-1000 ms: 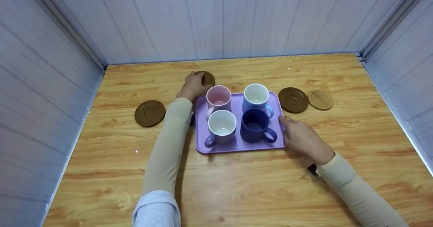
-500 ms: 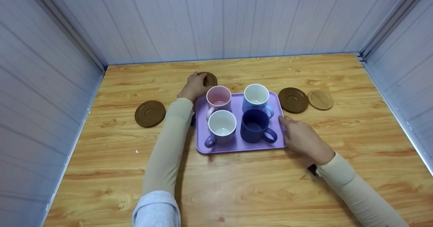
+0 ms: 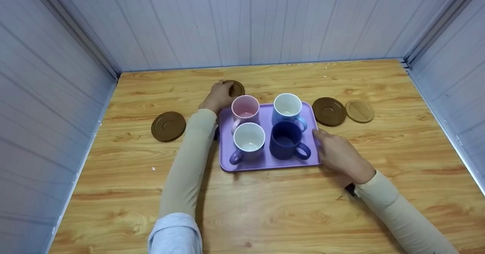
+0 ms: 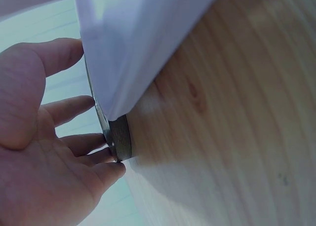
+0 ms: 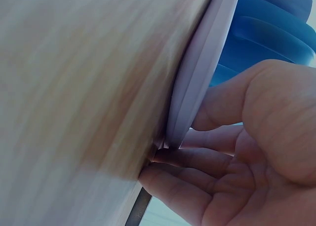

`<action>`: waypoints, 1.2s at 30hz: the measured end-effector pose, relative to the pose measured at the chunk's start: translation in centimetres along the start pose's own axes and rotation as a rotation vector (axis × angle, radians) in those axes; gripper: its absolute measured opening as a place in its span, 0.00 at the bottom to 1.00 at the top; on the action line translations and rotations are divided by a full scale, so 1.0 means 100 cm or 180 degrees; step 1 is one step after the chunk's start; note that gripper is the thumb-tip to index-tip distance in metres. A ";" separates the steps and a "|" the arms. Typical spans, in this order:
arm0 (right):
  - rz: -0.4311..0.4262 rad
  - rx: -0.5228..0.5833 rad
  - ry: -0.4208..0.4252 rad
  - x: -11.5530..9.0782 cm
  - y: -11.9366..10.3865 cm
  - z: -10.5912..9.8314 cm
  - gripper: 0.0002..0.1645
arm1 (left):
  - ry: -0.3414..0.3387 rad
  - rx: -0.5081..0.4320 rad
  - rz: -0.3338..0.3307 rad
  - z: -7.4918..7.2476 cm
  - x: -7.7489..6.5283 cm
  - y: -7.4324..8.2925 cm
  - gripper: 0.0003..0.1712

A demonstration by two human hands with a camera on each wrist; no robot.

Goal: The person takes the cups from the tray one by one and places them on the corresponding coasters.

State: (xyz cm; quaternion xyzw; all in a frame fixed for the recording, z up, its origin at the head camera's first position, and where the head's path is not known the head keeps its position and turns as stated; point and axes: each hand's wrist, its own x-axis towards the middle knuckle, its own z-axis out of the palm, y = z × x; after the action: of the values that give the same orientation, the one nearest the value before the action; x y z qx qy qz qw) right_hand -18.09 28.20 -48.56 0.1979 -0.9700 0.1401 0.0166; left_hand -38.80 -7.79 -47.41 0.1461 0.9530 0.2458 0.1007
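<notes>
In the head view, my left hand (image 3: 218,97) reaches past the back left corner of a purple tray (image 3: 266,114) to a brown round coaster (image 3: 238,89). The left wrist view shows its extended fingertips against that coaster's edge (image 4: 120,138), partly behind the tray corner. At the tray's right side, my right hand (image 3: 338,152) grips the rim, thumb above and fingers at the underside in the right wrist view. On the tray stand a pink mug (image 3: 245,112), a light blue mug (image 3: 285,114), a white-lined mug with purple handle (image 3: 249,148) and a dark blue mug (image 3: 282,148).
A second brown coaster (image 3: 168,127) lies left of my left arm. Right of the tray are another brown coaster (image 3: 329,111) and a pale wooden coaster (image 3: 360,111), nearly side by side. Panelled walls bound the wooden table (image 3: 265,216) behind and at both sides.
The back coaster has slid slightly to the right, with my left fingers moving along with it. My right hand, the tray and the mugs have stayed in place.
</notes>
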 end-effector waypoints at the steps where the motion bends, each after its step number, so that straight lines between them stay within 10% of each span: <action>1: 0.0007 0.0005 -0.0011 0.000 0.000 0.000 0.31 | 0.0014 -0.0007 0.0010 0.000 0.000 0.000 0.44; 18: -0.0032 0.0012 0.0002 0.000 -0.001 -0.002 0.28 | 0.0179 -0.0272 -0.0211 -0.023 -0.022 0.001 0.43; 36: -0.0048 0.0026 0.0003 -0.002 -0.002 -0.004 0.28 | 0.0877 0.0523 -0.0184 -0.058 -0.060 0.019 0.32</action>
State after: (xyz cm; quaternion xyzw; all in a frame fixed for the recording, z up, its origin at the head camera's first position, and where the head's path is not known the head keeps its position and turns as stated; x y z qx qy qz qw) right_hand -17.85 28.16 -48.13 0.2052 -0.9679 0.1440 0.0172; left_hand -34.31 -10.69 -40.71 0.0913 0.9784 0.1817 -0.0362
